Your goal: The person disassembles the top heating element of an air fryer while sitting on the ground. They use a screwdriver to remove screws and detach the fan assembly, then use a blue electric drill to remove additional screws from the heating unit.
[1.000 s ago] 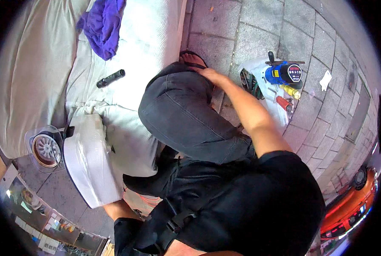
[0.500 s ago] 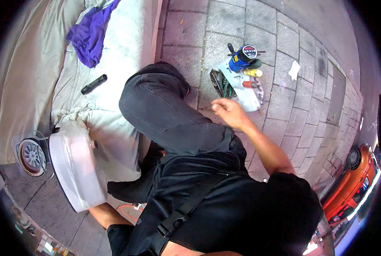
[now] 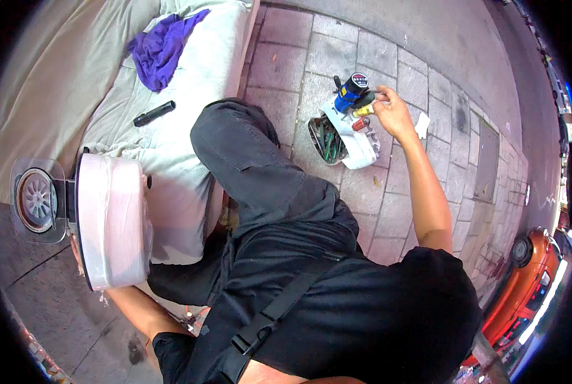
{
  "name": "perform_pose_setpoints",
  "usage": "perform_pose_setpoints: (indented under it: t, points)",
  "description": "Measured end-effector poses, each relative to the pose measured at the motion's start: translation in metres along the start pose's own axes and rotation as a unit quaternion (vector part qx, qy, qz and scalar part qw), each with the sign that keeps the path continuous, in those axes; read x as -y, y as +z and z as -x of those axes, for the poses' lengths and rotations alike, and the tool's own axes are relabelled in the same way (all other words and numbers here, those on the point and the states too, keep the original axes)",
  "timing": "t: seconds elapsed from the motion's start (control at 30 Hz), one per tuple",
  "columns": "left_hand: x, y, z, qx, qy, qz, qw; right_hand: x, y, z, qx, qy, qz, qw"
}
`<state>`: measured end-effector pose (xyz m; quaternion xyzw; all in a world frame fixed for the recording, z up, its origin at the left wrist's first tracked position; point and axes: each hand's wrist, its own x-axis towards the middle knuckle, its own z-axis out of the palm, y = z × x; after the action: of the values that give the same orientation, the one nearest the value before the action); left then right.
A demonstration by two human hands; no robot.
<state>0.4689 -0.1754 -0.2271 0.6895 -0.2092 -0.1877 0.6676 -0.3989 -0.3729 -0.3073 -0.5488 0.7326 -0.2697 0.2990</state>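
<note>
My left hand (image 3: 77, 255) grips a wide, rounded white piece wrapped in clear film (image 3: 114, 224); its fingers show at the dark back edge and the rest is hidden. A clear squarish plate with a round, slotted metal disc (image 3: 38, 200) is joined to that piece. My right hand (image 3: 393, 116) is over the far side of a white tool tray (image 3: 359, 151), fingers curled at the end of a dark handle (image 3: 364, 99); what they hold is not clear. Beside it are a blue can-shaped thing with a dark top (image 3: 350, 91), a yellow handle (image 3: 364, 111) and a red handle (image 3: 361, 123).
Left of my bent leg (image 3: 247, 153) is a pale cloth-covered surface (image 3: 190, 70), bearing a purple cloth (image 3: 161, 54) and a black flashlight (image 3: 155, 114). A white scrap (image 3: 423, 125) lies on the paving (image 3: 276, 57). An orange car (image 3: 519, 288) stands at the far right.
My right hand has moved forward and right, from in front of the tray to its far side. The wrapped piece has turned more upright, and my left fingers now show at its edge.
</note>
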Motion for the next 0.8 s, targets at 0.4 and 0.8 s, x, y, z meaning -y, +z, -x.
perform_pose_setpoints:
  t: [0.4, 0.8]
  points:
    - [0.023, -0.043, -0.032, -0.006, -0.004, 0.039, 0.999, 0.070, 0.012, -0.034, 0.046, -0.054, 0.224, 0.972]
    - [0.016, -0.048, -0.036, -0.015, 0.030, 0.012, 0.999, 0.191, -0.116, 0.018, -0.136, -0.224, 0.064, 0.963]
